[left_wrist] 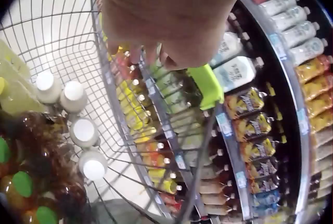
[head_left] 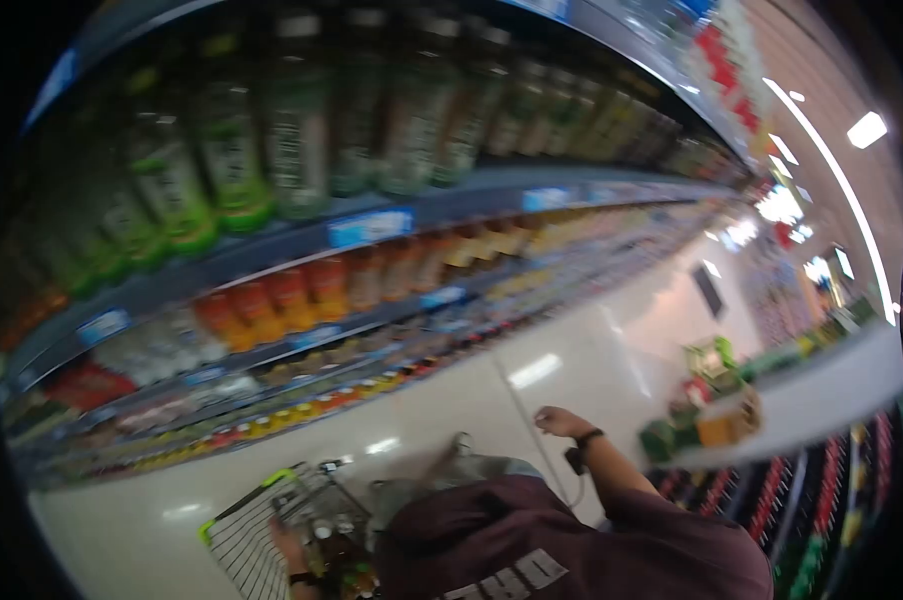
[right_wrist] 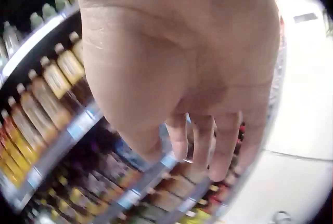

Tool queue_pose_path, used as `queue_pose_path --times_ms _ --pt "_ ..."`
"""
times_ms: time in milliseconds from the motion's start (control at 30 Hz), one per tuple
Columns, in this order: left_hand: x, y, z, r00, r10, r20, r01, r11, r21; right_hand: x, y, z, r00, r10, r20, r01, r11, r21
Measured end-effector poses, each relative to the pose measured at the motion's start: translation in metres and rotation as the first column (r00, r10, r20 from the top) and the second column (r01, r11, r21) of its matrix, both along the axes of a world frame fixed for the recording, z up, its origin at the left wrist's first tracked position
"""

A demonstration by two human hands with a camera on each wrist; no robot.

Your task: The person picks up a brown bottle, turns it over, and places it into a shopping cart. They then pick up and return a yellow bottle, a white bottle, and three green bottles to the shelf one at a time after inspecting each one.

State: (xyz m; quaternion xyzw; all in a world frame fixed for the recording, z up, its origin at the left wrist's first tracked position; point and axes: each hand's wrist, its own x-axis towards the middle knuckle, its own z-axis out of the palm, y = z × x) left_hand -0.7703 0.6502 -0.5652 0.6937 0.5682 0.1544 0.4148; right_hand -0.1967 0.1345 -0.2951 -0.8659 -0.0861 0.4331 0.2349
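In the left wrist view my left hand (left_wrist: 166,21) is curled over the cart's rim, beside its green corner piece (left_wrist: 207,86); the head view has this hand (head_left: 290,545) low over the wire cart (head_left: 247,545). White-capped bottles (left_wrist: 84,131) and green-capped bottles of brown drink (left_wrist: 23,185) lie inside the cart, with a pale yellow bottle (left_wrist: 18,89) next to them. My right hand (head_left: 562,422) is held out over the floor, away from the cart. Its fingers (right_wrist: 223,146) hang loosely extended in the right wrist view, with nothing held.
Long shelves of bottled drinks (head_left: 372,229) run along the left, with blue price tags. Pale shiny floor (head_left: 562,370) lies between them and a display with green and orange boxes (head_left: 722,425) on the right. Rows of dark and red goods (head_left: 822,490) stand at lower right.
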Motion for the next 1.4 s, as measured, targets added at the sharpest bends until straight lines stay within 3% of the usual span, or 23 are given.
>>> queue_pose_path --times_ms 33,67,100,133,167,200,267,333,367,400,433,500,700,867,1033,1100,1167,1200,1267,1300,1333,1367,1400 --pt "0.019 -0.014 0.025 0.995 0.047 0.089 -0.050 0.998 0.037 0.012 0.015 0.002 0.999 -0.037 -0.019 0.040 0.983 0.179" --pt "0.061 -0.028 0.133 0.985 0.050 0.167 -0.016 0.980 -0.197 0.026 0.050 0.034 0.990 -0.119 -0.080 0.132 0.973 0.191" --pt "0.051 -0.029 0.089 0.996 -0.057 0.061 0.048 0.988 0.144 0.051 0.067 0.040 0.989 -0.115 -0.092 0.140 0.928 0.346" --pt "0.059 -0.036 0.097 0.998 -0.055 0.043 0.050 0.993 0.110 0.081 0.088 0.048 0.998 -0.028 -0.048 0.051 0.821 0.569" --pt "0.050 -0.039 0.062 0.988 -0.048 0.146 0.031 0.993 0.116 0.092 0.128 0.102 1.000 0.009 0.016 -0.017 0.759 0.651" --pt "0.055 -0.052 0.087 0.973 -0.058 0.223 0.055 0.998 0.022 0.082 0.175 0.177 0.992 -0.099 0.076 0.018 0.717 0.697" --pt "0.059 -0.064 0.093 0.973 -0.121 0.198 0.123 0.992 0.004 0.097 0.232 0.260 0.934 -0.052 0.353 -0.267 0.555 0.788" --pt "0.082 -0.092 0.164 0.988 -0.089 0.122 0.116 0.966 -0.230 0.099 0.279 0.320 0.844 -0.218 0.490 -0.410 0.328 0.851" --pt "0.065 -0.094 0.125 0.973 -0.206 0.108 0.216 0.972 -0.094 0.097 0.302 0.345 0.760 -0.349 0.548 -0.497 0.232 0.836" --pt "0.059 -0.103 0.116 0.988 -0.042 0.151 0.093 0.933 -0.347 0.103 0.322 0.360 0.681 -0.404 0.611 -0.547 0.274 0.791" --pt "0.050 -0.110 0.103 0.999 -0.043 0.007 0.043 0.933 -0.359 0.107 0.336 0.373 0.597 -0.450 0.665 -0.589 0.318 0.743" --pt "0.078 -0.151 0.193 0.948 -0.241 -0.209 0.249 0.968 0.011 0.117 0.369 0.374 0.453 -0.547 0.704 -0.622 0.371 0.689" --pt "0.075 -0.179 0.204 0.922 -0.270 -0.277 0.275 0.961 -0.019 0.129 0.380 0.373 0.534 -0.513 0.672 -0.608 0.320 0.727" --pt "0.074 -0.205 0.210 0.946 -0.137 -0.294 0.147 0.989 0.009 0.132 0.370 0.365 0.361 -0.595 0.718 -0.680 0.359 0.639" --pt "0.053 -0.273 0.171 0.953 0.008 -0.302 -0.007 1.000 0.002 0.097 0.321 0.363 0.386 -0.665 0.639 -0.783 0.130 0.608" --pt "0.072 -0.258 0.209 0.986 0.169 0.001 -0.168 0.977 0.129 0.080 0.302 0.348 0.637 -0.541 0.549 -0.664 -0.024 0.747" --pt "0.094 -0.224 0.239 0.935 0.218 0.280 -0.223 0.975 -0.015 0.053 0.284 0.337 0.954 -0.092 0.285 -0.300 -0.319 0.899" --pt "0.122 -0.207 0.300 0.942 0.288 0.175 -0.252 0.946 -0.202 0.036 0.274 0.333 0.965 0.025 0.262 -0.242 -0.308 0.920" --pt "0.160 -0.178 0.362 0.932 0.138 0.335 -0.139 0.990 -0.020 0.008 0.260 0.320 0.927 0.335 0.172 -0.089 -0.250 0.964" --pt "0.198 -0.182 0.440 0.897 0.118 0.426 -0.114 0.993 -0.034 -0.002 0.258 0.306 0.860 0.504 0.081 0.010 -0.175 0.984" --pt "0.218 -0.176 0.473 0.779 0.072 0.623 -0.034 0.997 -0.072 -0.015 0.251 0.299 0.726 0.660 -0.195 0.193 0.077 0.978" --pt "0.246 -0.181 0.513 0.710 0.050 0.702 0.013 0.996 -0.084 -0.017 0.259 0.272 0.761 0.649 0.028 -0.110 0.086 0.990" --pt "0.265 -0.180 0.537 0.622 -0.079 0.779 0.164 0.986 -0.031 -0.034 0.253 0.296 0.537 0.785 -0.307 0.181 0.249 0.952"
